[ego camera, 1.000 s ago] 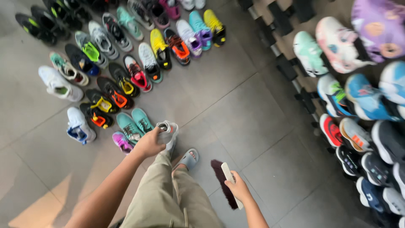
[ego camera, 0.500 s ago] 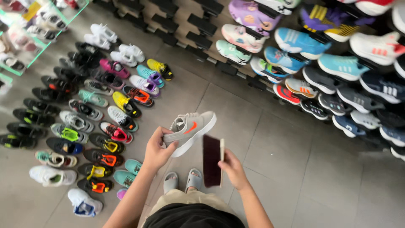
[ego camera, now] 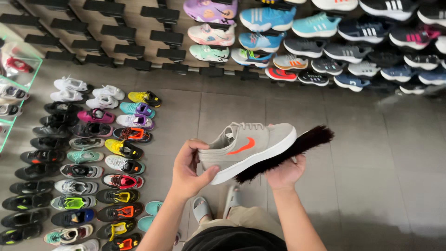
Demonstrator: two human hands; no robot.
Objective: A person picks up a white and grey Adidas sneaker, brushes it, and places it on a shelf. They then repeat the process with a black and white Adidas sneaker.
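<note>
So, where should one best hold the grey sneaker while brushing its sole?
Probably at the heel, from the left, as the left hand does now: the grey sneaker lies on its side, heel leftward, white sole toward the dark brush in the right hand. A heel grip leaves the sole edge free.

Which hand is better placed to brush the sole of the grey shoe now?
The right hand, probably. It holds the dark bristle brush against the white sole of the grey low-top shoe with orange mark, while the left hand has its grip on the heel.
</note>
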